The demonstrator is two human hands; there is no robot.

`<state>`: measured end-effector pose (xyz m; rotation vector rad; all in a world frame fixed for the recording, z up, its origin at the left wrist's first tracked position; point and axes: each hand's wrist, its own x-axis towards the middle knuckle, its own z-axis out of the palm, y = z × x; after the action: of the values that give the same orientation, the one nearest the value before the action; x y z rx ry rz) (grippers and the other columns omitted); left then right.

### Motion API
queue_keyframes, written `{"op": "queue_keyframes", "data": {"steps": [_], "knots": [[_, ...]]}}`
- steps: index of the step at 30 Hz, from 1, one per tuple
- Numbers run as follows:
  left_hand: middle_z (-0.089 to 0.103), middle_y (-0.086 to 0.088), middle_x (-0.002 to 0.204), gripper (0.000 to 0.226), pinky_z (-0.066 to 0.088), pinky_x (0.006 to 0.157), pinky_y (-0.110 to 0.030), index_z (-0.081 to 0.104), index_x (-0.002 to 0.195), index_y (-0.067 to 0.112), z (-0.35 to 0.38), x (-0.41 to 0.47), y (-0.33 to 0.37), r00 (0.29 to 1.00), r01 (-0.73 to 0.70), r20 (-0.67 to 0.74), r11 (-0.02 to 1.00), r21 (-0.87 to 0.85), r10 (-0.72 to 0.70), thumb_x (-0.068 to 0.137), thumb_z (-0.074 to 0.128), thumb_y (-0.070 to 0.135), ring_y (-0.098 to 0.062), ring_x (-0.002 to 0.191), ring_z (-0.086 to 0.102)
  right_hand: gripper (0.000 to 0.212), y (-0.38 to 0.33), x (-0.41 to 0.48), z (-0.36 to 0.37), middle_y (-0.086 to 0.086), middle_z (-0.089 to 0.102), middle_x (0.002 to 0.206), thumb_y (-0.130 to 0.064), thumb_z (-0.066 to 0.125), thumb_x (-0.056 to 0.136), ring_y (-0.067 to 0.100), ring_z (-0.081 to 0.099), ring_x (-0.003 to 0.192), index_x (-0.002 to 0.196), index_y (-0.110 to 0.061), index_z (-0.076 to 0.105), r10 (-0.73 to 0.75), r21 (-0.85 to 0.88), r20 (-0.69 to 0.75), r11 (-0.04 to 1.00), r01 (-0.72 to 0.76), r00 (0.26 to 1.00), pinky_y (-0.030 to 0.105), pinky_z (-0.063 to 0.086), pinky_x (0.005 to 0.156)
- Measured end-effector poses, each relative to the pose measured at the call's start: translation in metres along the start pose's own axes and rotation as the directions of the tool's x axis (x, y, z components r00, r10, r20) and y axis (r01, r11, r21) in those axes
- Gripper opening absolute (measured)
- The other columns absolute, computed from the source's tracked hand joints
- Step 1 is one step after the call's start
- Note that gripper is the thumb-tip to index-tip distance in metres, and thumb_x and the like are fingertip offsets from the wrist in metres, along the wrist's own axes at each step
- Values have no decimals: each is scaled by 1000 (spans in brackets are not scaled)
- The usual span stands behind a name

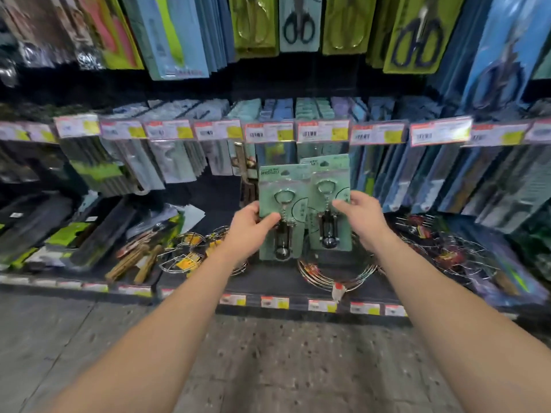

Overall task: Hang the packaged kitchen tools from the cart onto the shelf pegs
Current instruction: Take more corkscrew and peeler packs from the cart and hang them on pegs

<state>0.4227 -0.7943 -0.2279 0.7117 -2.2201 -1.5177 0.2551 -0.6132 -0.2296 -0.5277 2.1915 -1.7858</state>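
Note:
Two green carded packs, each with a metal corkscrew under a clear blister, are held up side by side in front of the middle shelf row. My left hand [250, 231] grips the left corkscrew pack [281, 186] at its lower left edge. My right hand [362, 217] grips the right corkscrew pack [329, 174] at its right edge; this pack sits slightly higher and overlaps the left one. Both packs' hang holes are just below the row of price tags [323, 131]. The pegs themselves are hidden behind hanging packs. The cart is out of view.
Packs of scissors [298, 22] and peelers hang on the row above. Knife-like packs [417, 180] hang on the right. On the bottom shelf [268, 290] lie wire racks [337, 272], wooden tools [134, 260] and dark packs. A speckled floor [268, 353] lies below.

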Motion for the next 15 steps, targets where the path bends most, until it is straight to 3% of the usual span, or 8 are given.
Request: {"op": "queue_keyframes", "data": {"steps": [2, 5, 9, 15], "knots": [[76, 8, 109, 26, 57, 96, -32, 70, 123, 16, 8, 3, -19, 999, -34, -29, 998, -51, 33, 97, 70, 20, -4, 98, 71, 37, 14, 11, 4, 2, 65, 119, -16, 70, 94, 16, 59, 108, 127, -1, 62, -47, 24, -26, 999, 47, 999, 28, 45, 97], [77, 10, 109, 27, 57, 91, -27, 71, 123, 17, 14, 6, -35, 996, -69, -71, 993, -92, 63, 96, 71, 20, -3, 97, 71, 45, 25, 23, 10, 1, 63, 124, -18, 69, 94, 21, 58, 121, 134, 0, 58, -62, 60, -26, 996, 64, 998, 25, 42, 98], [79, 11, 110, 27, 58, 88, -25, 72, 122, 21, 13, 9, -43, 994, -94, -70, 988, -123, 86, 95, 72, 23, -3, 98, 73, 59, 23, 36, 18, 6, 66, 133, -36, 75, 85, 22, 60, 124, 134, -6, 61, -123, 67, -3, 990, 123, 992, 43, 45, 110], [80, 14, 100, 19, 59, 89, -32, 75, 110, 28, 8, 12, -34, 992, -106, -80, 985, -135, 96, 93, 75, 22, -3, 92, 74, 46, -7, 40, 29, 3, 69, 126, -25, 72, 90, 19, 64, 114, 132, -7, 62, -125, 136, -33, 982, 128, 992, 45, 47, 108]]}}
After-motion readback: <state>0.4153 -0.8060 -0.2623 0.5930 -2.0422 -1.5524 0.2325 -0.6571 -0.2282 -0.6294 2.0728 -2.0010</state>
